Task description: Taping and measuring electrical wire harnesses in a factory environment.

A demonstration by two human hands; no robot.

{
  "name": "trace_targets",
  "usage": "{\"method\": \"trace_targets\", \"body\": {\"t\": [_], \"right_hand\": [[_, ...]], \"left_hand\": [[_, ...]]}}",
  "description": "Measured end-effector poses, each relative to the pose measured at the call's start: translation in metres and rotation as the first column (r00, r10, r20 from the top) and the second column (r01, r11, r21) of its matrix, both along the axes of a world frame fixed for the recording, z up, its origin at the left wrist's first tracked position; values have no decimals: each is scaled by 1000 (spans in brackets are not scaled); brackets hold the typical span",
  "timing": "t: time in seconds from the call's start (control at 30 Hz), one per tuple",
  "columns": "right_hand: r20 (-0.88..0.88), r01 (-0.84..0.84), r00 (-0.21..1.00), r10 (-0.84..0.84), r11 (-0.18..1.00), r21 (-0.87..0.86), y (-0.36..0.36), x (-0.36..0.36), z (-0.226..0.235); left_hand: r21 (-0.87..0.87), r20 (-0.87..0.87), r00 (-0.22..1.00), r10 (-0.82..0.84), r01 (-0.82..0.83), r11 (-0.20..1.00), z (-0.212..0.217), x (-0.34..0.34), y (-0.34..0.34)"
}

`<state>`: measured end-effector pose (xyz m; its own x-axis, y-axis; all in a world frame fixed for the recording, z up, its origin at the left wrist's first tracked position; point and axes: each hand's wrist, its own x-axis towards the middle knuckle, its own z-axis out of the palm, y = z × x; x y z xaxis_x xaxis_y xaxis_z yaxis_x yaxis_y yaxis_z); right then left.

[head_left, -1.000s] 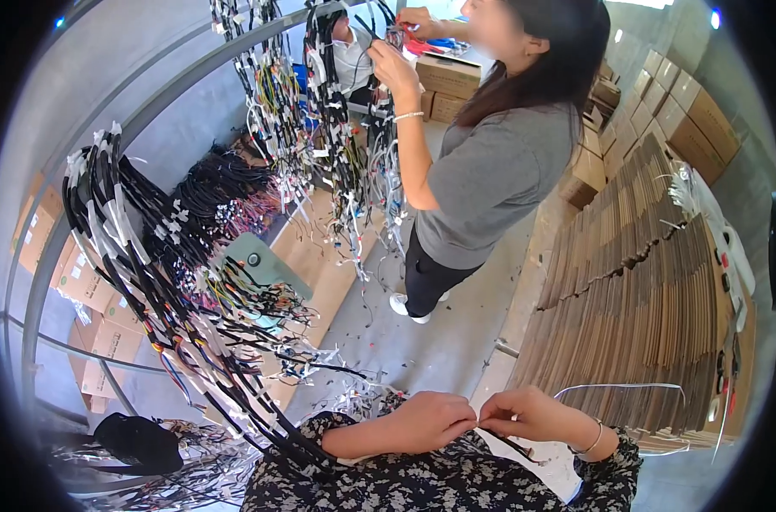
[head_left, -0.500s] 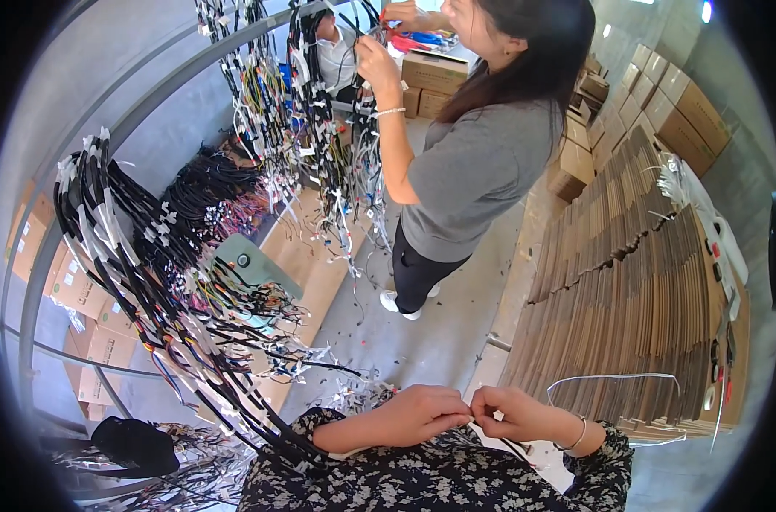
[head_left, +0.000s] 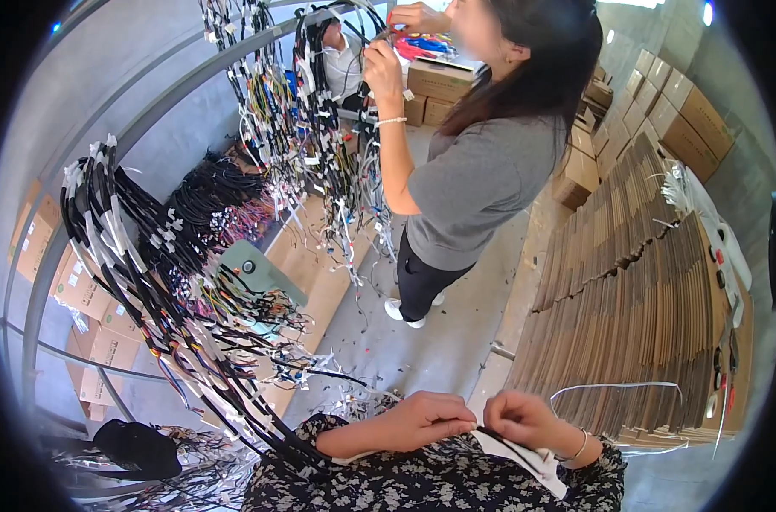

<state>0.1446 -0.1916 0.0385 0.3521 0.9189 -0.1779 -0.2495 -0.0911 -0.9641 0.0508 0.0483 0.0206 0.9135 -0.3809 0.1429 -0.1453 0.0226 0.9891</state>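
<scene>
Low in the middle, my left hand (head_left: 435,420) pinches the upper end of a thin black cable (head_left: 509,445). The cable slants down to the right, over a white flat piece (head_left: 533,463) on my patterned clothing. Beside it my right hand (head_left: 522,417) is closed, its fingers curled and slightly blurred. What lies in those fingers, if anything, is too small to make out. A narrow gap parts the two hands. Left of my forearm hangs a thick bundle of black wire harnesses (head_left: 179,328) with white connectors.
A person in a grey shirt (head_left: 499,183) stands ahead, hands at harnesses (head_left: 324,128) hanging from a curved metal rail (head_left: 183,85). Flattened cardboard (head_left: 618,316) is stacked to the right, with closed boxes (head_left: 691,119) behind. A green stool (head_left: 260,269) stands left of the floor strip.
My right hand has drawn a little to the right, away from my left fingertips. More of the white piece and the cable shows. The view has shifted slightly.
</scene>
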Motion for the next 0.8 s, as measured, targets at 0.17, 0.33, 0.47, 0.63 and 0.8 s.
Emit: {"method": "trace_targets", "body": {"t": [0.17, 0.33, 0.47, 0.63, 0.8], "right_hand": [[-150, -281, 957, 248, 919, -275, 13, 22, 23], [-288, -369, 917, 275, 859, -355, 16, 22, 6], [-74, -260, 965, 252, 870, -420, 20, 13, -9], [79, -204, 957, 278, 844, -496, 24, 8, -15], [372, -65, 890, 262, 883, -466, 24, 1, -25]], "left_hand": [[160, 170, 982, 86, -113, 981, -4, 5, 1], [314, 285, 949, 135, -225, 922, -15, 6, -3], [358, 490, 850, 193, -399, 844, -12, 11, -1], [452, 494, 861, 121, -373, 810, -25, 5, -7], [531, 443, 895, 50, -306, 790, -35, 2, -9]]}}
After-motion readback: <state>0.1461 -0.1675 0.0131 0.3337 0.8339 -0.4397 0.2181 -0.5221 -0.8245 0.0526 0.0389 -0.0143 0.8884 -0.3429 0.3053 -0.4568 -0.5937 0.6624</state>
